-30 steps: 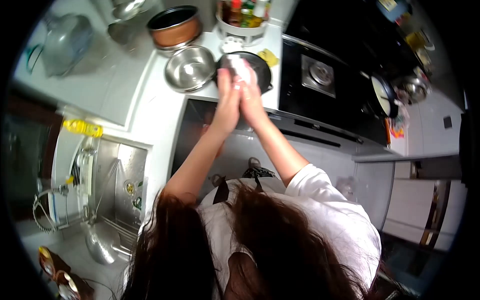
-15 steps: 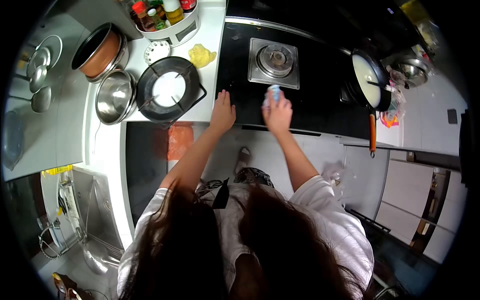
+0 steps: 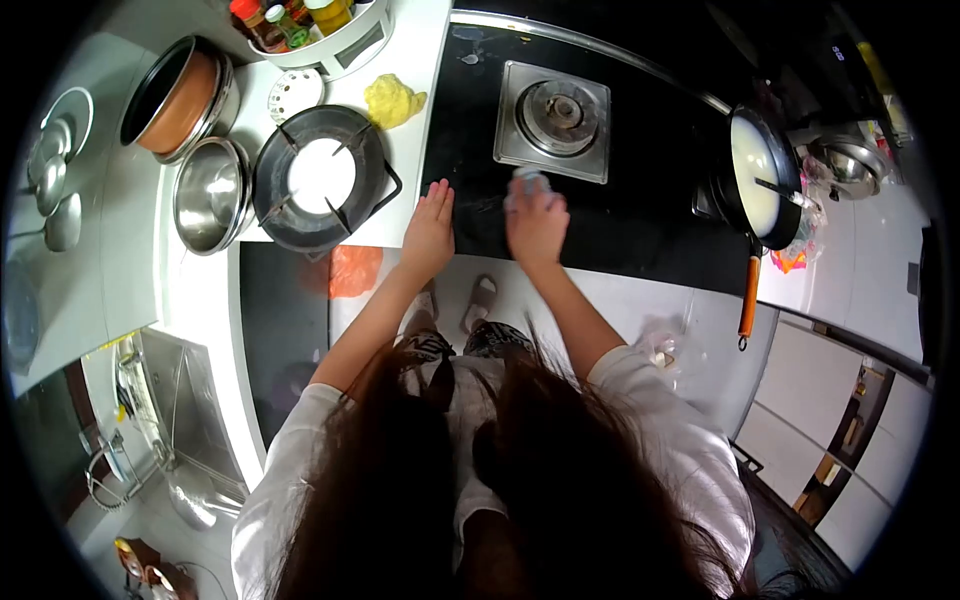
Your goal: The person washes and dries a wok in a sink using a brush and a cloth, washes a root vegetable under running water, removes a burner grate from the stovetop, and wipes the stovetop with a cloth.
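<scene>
My right hand [image 3: 537, 224] presses a crumpled whitish cloth or tissue [image 3: 531, 181] on the black stovetop [image 3: 620, 215], just in front of the square metal burner [image 3: 555, 120]. The hand is slightly blurred. My left hand [image 3: 430, 231], fingers stretched out and holding nothing, rests at the seam between the white counter [image 3: 395, 150] and the stove's front left edge. To its left sits a black burner grate [image 3: 290, 215] with a white round middle. A yellow cloth [image 3: 393, 101] lies behind that grate.
Steel bowls [image 3: 207, 200] and a brown pot [image 3: 180, 105] stand at the left. Behind are bottles in a white rack [image 3: 352, 48]. A pan [image 3: 752, 180] with whitish liquid sits on the stove's right, its orange handle [image 3: 750, 298] jutting over the front edge. The sink [image 3: 190, 400] is lower left.
My hands were together over the grate a second ago, then parted onto the counter and stovetop. Since half a second ago, my right hand and the cloth have shifted slightly left. The view has also shifted.
</scene>
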{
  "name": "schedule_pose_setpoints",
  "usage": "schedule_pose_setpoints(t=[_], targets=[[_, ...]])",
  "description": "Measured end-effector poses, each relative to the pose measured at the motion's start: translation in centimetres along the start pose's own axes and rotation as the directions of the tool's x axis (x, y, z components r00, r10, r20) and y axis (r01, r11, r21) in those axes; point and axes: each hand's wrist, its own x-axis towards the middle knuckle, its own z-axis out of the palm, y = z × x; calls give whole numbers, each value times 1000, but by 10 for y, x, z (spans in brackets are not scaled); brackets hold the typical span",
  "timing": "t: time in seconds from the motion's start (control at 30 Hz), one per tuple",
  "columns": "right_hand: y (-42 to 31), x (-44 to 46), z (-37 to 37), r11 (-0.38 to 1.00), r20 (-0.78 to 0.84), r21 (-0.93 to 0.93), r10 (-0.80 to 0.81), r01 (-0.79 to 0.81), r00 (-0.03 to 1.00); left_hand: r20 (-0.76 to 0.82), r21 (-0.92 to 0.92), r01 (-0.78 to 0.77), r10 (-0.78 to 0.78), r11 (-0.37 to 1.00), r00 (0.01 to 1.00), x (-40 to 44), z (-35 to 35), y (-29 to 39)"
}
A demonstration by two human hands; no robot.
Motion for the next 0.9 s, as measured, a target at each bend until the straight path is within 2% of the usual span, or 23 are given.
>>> schedule_pose_setpoints(t=[0.07, 0.17, 0.27, 0.3, 0.37, 0.4, 0.47, 0.53, 0.6, 0.63, 0.73, 0.77, 0.87, 0.9], targets=[[-36, -6, 5, 979, 60, 124, -170, 161, 984, -24, -23, -25, 25, 999, 999, -1, 3, -4], [-52, -19, -4, 943, 79, 166, -303, 287, 950, -51, -161, -26, 18, 987, 999, 4, -4, -8], [-28, -5, -5, 995, 84, 2, -101, 101, 991, -79, -271, -8, -14, 963, 997, 11, -23, -10], [-26, 5, 1, 997, 23, -31, -74, 75, 997, -91, -308, -2, -28, 951, 995, 13, -28, -10], [-52, 18, 11, 998, 36, -23, -57, 58, 998, -103, -338, 22, -60, 941, 993, 14, -30, -14], [-68, 26, 14, 998, 38, -19, -57, 57, 998, -117, -376, 25, -74, 926, 990, 14, -30, -16], [-95, 19, 9, 985, 55, 66, -163, 159, 985, -145, -446, 30, -106, 895, 984, 16, -38, -16], [-88, 13, -1, 974, 147, 58, -225, 219, 963, -144, -473, 14, -93, 881, 985, 18, -44, -18], [-74, 16, 2, 986, 161, 25, -168, 166, 973, -126, -493, 16, -89, 870, 988, 17, -52, -19], [-66, 29, 8, 990, 97, -67, -115, 122, 989, -128, -480, 11, -82, 877, 988, 16, -50, -22], [-86, 69, 21, 999, 9, -18, -41, 41, 999, -81, -490, 48, -100, 870, 992, 13, -53, -23], [-97, 71, 24, 999, 43, -16, -51, 52, 998, -70, -498, 63, -113, 865, 991, 11, -50, -23], [-101, 39, 13, 973, 100, -3, -230, 231, 968, -46, -518, 87, -130, 851, 990, 5, -42, -27], [-92, 30, 8, 971, 146, -4, -237, 240, 960, -41, -522, 93, -133, 848, 990, 2, -39, -28]])
